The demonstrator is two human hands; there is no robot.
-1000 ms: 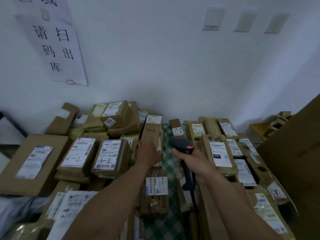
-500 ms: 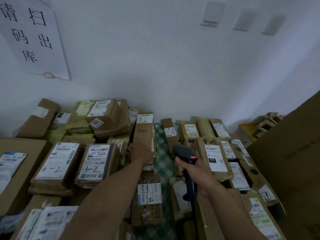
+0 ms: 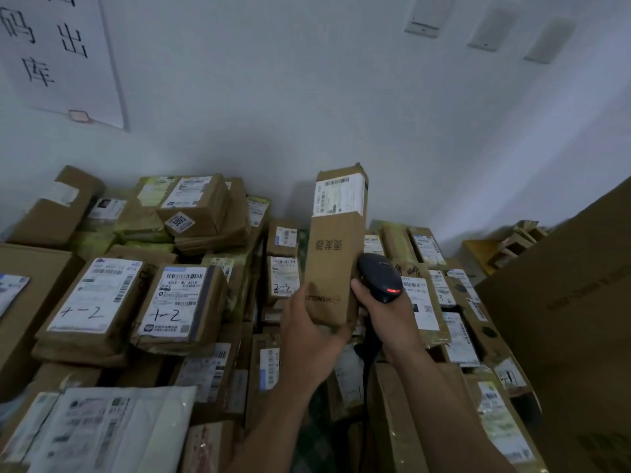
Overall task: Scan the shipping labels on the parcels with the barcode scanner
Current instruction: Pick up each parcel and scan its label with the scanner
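At ten o'clock of the view a white paper sign (image 3: 58, 56) with black characters hangs on the pale wall. Under it, at eight to nine o'clock, brown parcels lie packed close together. One flat brown cardboard parcel marked "4-2" (image 3: 92, 295) has just beside it, at its three o'clock side, a similar brown parcel marked "1-2" (image 3: 177, 302). At seven o'clock a white plastic mailer bag (image 3: 112, 428) lies over lower boxes.

A little below the centre, the left hand (image 3: 307, 329) grips the bottom end of a tall narrow brown cardboard box (image 3: 336, 261) and holds it upright above the pile. The thumb lies on the left edge of the front face and the other fingers curl round the lower end. The white shipping label (image 3: 338, 199) sits at the twelve o'clock end of this box and faces the camera.

At the three o'clock side of the box, the right hand (image 3: 392, 319) is curled round the handle of a black barcode scanner (image 3: 379, 276). The scanner's head is just beside the right edge of the box, low on it, and a small red light (image 3: 392, 290) glows on it. Whether the head touches the box, I cannot tell.

At three to four o'clock more labelled parcels lie in rows, and a large plain brown carton (image 3: 563, 319) fills the right border. At one o'clock three white wall plates (image 3: 423, 18) sit high on the wall.
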